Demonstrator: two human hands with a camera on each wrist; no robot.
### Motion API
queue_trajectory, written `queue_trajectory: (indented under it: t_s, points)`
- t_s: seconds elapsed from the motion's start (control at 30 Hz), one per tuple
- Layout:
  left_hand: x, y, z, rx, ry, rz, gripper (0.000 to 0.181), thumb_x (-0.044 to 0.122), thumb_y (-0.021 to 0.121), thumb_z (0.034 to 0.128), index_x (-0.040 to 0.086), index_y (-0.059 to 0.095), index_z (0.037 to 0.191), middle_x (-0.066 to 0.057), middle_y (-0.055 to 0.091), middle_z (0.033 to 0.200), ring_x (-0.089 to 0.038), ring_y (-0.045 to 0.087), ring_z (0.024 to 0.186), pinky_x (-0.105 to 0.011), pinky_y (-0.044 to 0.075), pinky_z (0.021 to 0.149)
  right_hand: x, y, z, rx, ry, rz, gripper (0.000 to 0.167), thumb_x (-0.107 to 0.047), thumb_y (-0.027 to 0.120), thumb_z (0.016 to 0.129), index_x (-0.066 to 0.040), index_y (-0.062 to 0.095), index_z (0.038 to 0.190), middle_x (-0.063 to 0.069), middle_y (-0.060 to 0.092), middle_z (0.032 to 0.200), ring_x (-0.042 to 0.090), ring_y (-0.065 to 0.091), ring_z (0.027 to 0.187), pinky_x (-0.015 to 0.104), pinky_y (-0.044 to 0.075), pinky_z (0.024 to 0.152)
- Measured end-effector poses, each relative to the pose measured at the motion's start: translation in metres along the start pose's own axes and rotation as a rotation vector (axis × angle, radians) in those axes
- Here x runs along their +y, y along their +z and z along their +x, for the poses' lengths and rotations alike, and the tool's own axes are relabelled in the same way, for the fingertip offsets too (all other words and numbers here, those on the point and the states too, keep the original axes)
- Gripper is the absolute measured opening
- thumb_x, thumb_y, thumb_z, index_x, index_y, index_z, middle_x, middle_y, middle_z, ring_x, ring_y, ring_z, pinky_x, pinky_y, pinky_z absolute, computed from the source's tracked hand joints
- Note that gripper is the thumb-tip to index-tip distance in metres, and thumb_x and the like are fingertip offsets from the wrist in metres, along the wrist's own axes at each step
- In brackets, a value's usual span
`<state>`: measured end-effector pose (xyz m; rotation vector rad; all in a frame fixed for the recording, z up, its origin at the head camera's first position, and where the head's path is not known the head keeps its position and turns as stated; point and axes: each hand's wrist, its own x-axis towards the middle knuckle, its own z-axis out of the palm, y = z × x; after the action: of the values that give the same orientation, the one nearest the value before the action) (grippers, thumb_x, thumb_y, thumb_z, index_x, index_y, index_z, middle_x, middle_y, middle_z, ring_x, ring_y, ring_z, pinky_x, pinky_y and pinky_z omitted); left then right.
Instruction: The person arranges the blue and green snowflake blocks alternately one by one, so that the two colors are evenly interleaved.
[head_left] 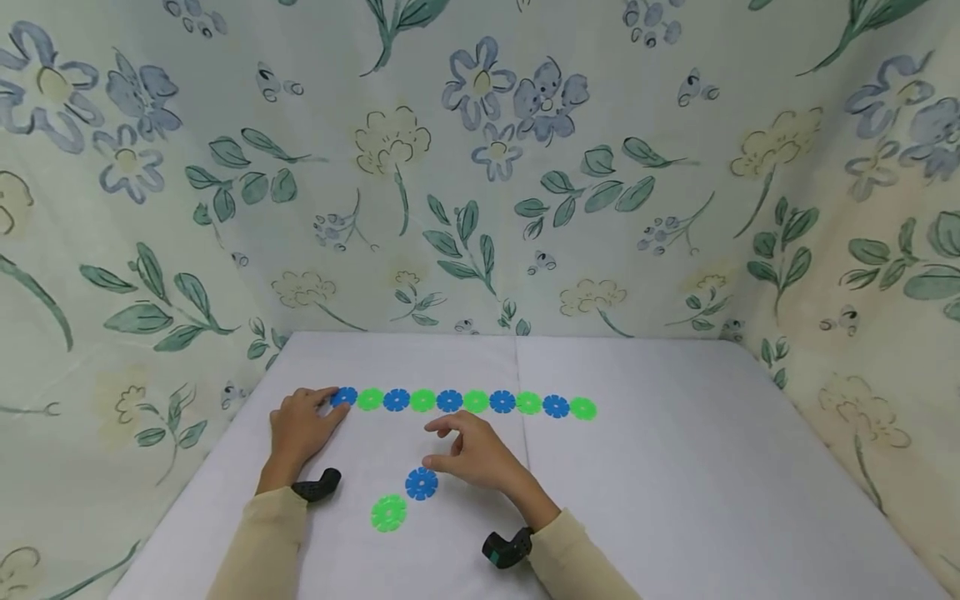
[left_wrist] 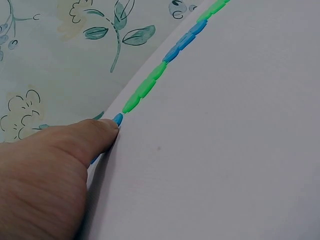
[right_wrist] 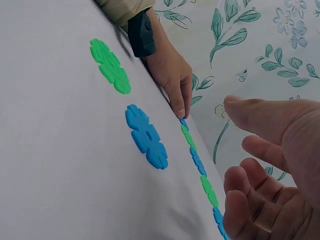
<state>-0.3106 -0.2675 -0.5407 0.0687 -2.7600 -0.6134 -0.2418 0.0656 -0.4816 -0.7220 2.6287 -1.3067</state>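
Observation:
A row of notched plastic flower discs, alternately blue and green, runs across the white table. At its left end, my left hand (head_left: 302,423) holds the end blue disc (head_left: 346,396) between thumb and forefinger; the left wrist view shows the thumb (left_wrist: 100,132) over part of it. Nearer to me lie a loose blue disc (head_left: 422,483) and a loose green disc (head_left: 388,513), close together. My right hand (head_left: 476,452) is just above and right of the loose blue disc, fingers loosely bent, with nothing in it. In the right wrist view a gap shows between that hand and the discs.
The row ends at the right with a green disc (head_left: 583,409). White cloth (head_left: 675,483) covers the table, with a seam down its middle. A floral curtain (head_left: 480,208) stands behind the table and at both sides. Each wrist wears a black camera (head_left: 507,548).

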Motion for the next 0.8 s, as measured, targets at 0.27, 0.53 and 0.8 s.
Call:
queue_trajectory:
  t_s: [0.27,0.53,0.8]
  points:
    - [0.002,0.001,0.0,-0.009,-0.002,0.005,0.052,0.046,0.066,0.0937,0.016,0.063,0.136,-0.021,0.061,0.127,-0.042,0.055,0.115,-0.057,0.036,0.086,0.003,0.006,-0.001,-0.043,0.019,-0.008,0.05,-0.037,0.081,0.084,-0.019,0.066,0.128,0.007,0.063,0.117,0.008,0.056,0.076,0.024,0.048,0.066]
    - [-0.001,-0.001,-0.001,-0.003,-0.006,0.007,0.052,0.045,0.066,0.094,0.015,0.063,0.136,-0.022,0.061,0.127,-0.042,0.054,0.114,-0.056,0.035,0.086,0.009,0.017,0.002,-0.09,0.052,-0.039,0.049,-0.036,0.084,0.08,-0.02,0.069,0.124,0.001,0.063,0.108,0.007,0.055,0.073,0.023,0.047,0.066]
    - [0.001,0.0,0.0,-0.014,-0.013,0.006,0.052,0.045,0.066,0.0942,0.016,0.062,0.137,-0.023,0.06,0.129,-0.042,0.054,0.116,-0.056,0.035,0.087,0.009,0.019,0.0,-0.096,0.066,-0.111,0.051,-0.04,0.085,0.077,-0.022,0.07,0.122,-0.004,0.062,0.104,0.006,0.053,0.071,0.022,0.045,0.066]
